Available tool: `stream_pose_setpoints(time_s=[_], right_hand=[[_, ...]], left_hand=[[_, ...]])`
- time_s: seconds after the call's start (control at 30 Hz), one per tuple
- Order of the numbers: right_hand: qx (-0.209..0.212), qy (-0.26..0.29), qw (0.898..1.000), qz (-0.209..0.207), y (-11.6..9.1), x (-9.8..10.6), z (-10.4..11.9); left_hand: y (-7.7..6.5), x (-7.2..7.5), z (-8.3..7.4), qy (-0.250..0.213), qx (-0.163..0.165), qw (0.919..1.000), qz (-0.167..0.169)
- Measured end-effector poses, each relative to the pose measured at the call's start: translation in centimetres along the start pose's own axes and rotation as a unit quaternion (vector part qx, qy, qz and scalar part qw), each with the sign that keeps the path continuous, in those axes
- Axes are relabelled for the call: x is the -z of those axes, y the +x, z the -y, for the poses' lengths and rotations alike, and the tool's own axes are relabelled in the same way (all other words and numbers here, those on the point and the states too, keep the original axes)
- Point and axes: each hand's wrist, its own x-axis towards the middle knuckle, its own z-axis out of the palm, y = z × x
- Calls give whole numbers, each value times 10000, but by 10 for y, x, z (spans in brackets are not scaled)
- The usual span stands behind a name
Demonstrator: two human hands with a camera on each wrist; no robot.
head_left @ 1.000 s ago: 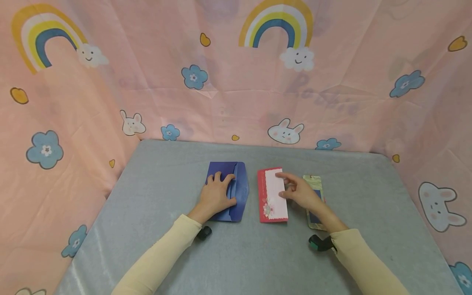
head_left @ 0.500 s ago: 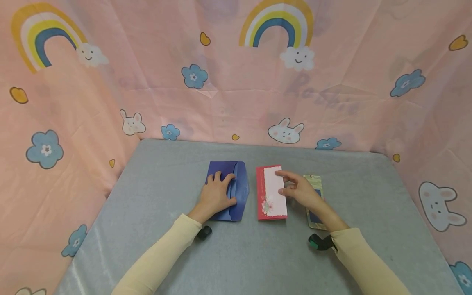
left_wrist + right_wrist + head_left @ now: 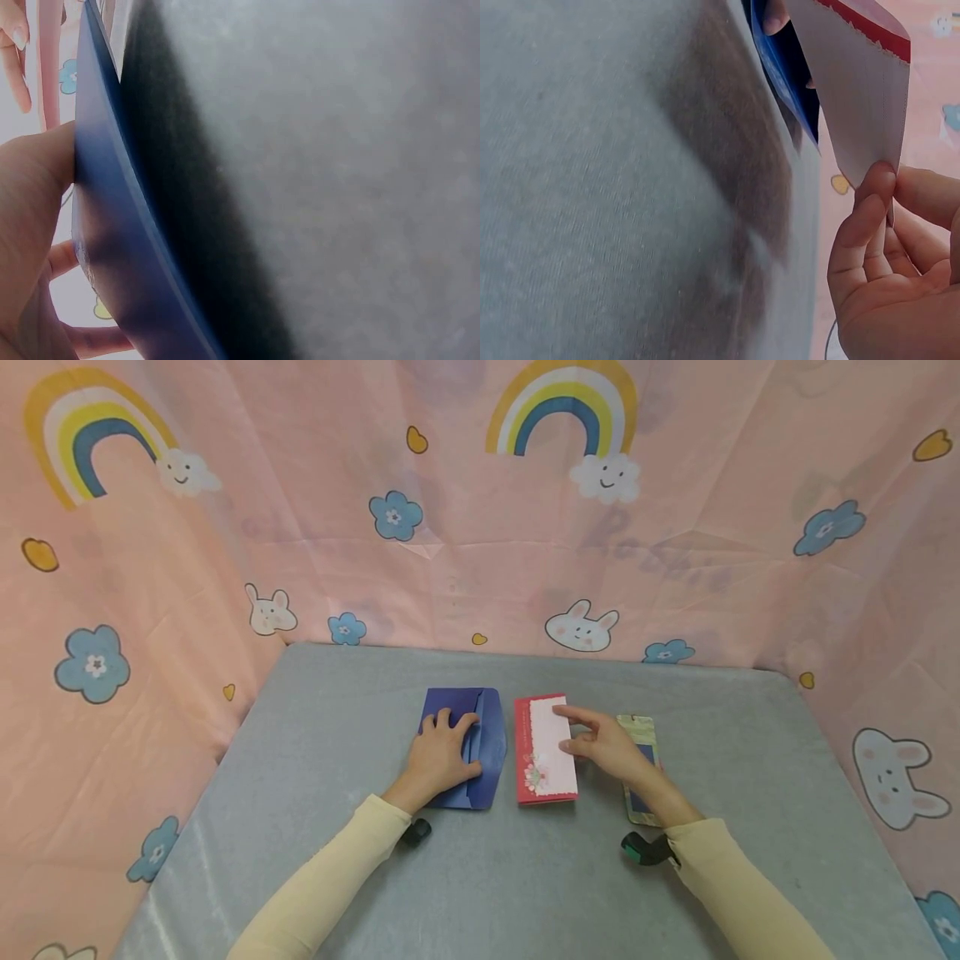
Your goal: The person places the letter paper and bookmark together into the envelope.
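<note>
Red card (image 3: 547, 753) moved nearer envelope (image 3: 492, 747) | right hand (image 3: 611, 748) part-hides green card (image 3: 637, 727)

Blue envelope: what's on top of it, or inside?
Only the left hand, fingers spread, shows on the blue envelope. The part beneath the hand and the inside are hidden, so contents can't be judged.

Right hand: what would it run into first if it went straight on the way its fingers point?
Beyond the floral card pinched by the right hand, probably the blue envelope's open flap; depth is unclear, so it might pass above.
</note>
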Motion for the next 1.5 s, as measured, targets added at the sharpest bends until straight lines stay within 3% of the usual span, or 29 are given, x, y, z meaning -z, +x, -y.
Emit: stream_pose_setpoints(time_s=[0.1,0.47,0.83,1.23,1.5], right_hand=[[-28,103,9999,31,3,-2,-2],[-18,122,9998,179,-5,-12,28],[215,152,9997,-6,18,-24,-2],[93,107,9999,-16,27,-34,-5],[232,265,9993,83,31,-38,-5]], left_hand=[[0,0,0,0,-14,10000,3],[0,0,0,0,0,10000,-7],[-1,1,-1,-19,69,9999,72],[-1,2,-2,-9,83,9999,113],[-1,3,-3,-4,93,9998,155]])
